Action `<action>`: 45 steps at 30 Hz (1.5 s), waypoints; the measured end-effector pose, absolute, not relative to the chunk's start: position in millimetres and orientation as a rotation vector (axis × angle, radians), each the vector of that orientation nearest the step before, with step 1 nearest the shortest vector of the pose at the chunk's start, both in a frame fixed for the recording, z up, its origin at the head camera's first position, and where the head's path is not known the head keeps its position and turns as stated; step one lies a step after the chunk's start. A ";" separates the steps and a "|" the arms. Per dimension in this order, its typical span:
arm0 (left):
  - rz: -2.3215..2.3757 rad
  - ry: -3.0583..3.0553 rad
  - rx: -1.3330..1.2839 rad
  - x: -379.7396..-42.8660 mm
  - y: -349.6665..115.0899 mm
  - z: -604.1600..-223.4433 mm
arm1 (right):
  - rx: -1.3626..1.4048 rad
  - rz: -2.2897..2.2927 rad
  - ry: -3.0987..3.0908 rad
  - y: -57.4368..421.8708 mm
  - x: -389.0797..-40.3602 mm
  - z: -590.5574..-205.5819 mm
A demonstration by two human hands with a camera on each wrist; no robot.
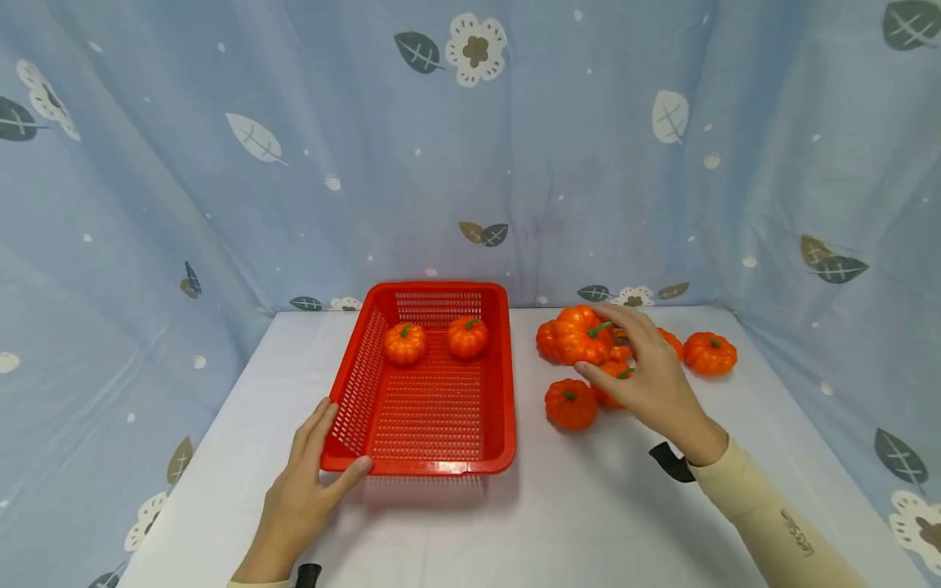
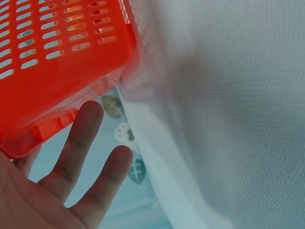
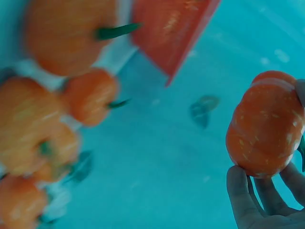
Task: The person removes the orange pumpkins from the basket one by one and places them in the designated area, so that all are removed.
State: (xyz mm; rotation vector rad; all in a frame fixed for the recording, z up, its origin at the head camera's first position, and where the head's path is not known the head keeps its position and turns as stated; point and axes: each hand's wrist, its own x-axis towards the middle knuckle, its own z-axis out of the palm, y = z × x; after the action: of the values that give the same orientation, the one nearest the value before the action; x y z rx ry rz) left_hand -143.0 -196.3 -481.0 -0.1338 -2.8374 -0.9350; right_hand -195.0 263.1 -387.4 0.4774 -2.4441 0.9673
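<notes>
My right hand (image 1: 657, 385) holds a shiny orange toy pumpkin (image 1: 579, 339) with a green stem above several others. In the right wrist view its thumb and fingers grip the sides of this pumpkin (image 3: 264, 126). At the left, a red perforated plastic basket (image 1: 507, 384) stands on the table. Two small pumpkins, one on the left (image 1: 405, 344) and one on the right (image 1: 466, 337), lie at its far end. My left hand (image 1: 296, 490) touches the basket's near left corner, thumb at the rim. Two of its fingers (image 2: 76, 148) stretch out straight beside the basket wall.
Right of the basket, several pumpkins lie grouped on the white tabletop (image 1: 581, 506), including a darker one in front (image 1: 571, 404) and one at the far right (image 1: 709, 354). A blue patterned curtain (image 1: 412, 163) hangs behind and beside the table.
</notes>
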 end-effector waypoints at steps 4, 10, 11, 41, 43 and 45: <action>-0.939 -2.822 -0.149 -143.0 -194.5 -482.7 | 0.366 0.930 -2.484 297.3 -180.4 -408.0; -0.941 -2.817 -0.147 -144.1 -193.5 -484.5 | 0.183 0.915 -2.549 335.6 -161.7 -436.4; -0.942 -2.817 -0.147 -144.3 -193.3 -484.8 | 0.162 0.909 -2.556 340.4 -159.5 -440.1; -0.935 -2.780 -0.150 -143.3 -196.4 -487.5 | -0.094 0.783 -2.906 361.2 -141.8 -492.0; -0.938 -2.780 -0.151 -143.4 -196.5 -487.3 | -0.117 0.788 -2.924 361.3 -142.5 -492.5; -0.942 -2.781 -0.149 -143.4 -196.3 -487.3 | -0.138 0.799 -2.949 361.8 -143.2 -492.1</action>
State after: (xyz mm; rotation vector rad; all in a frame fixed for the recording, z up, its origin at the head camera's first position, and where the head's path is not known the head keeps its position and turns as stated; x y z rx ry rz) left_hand -143.4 -196.3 -487.3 -0.1494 -2.7811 -0.9420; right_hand -143.2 361.8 -492.1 -0.1376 -2.9486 0.7992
